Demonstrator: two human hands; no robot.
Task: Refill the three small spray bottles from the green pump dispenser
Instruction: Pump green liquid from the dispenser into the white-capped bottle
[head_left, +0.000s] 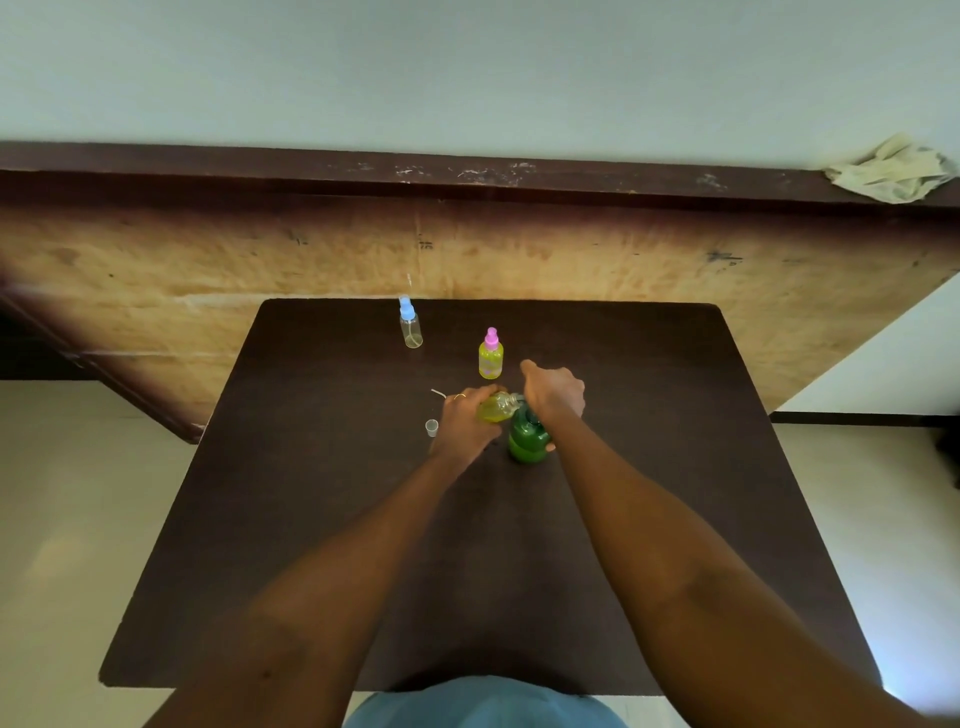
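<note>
Here, dark surface (519, 571) in front of person. Green pump dispenser (527, 441) stands mid-surface, right hand (553, 389) on top, fingers curled over pump head. Just left, left hand (465, 421) grips uncapped spray bottle (496, 408), part-filled with yellow-green liquid, tilted, neck at dispenser spout. Clear cap (431, 427) upright beside left hand; loose sprayer tube (439, 393) just behind. Farther back, pink-topped bottle (491, 358) upright, full; beyond, blue-topped bottle (410, 327), nearly empty. Crumpled cloth (893, 169) on far ledge.
</note>
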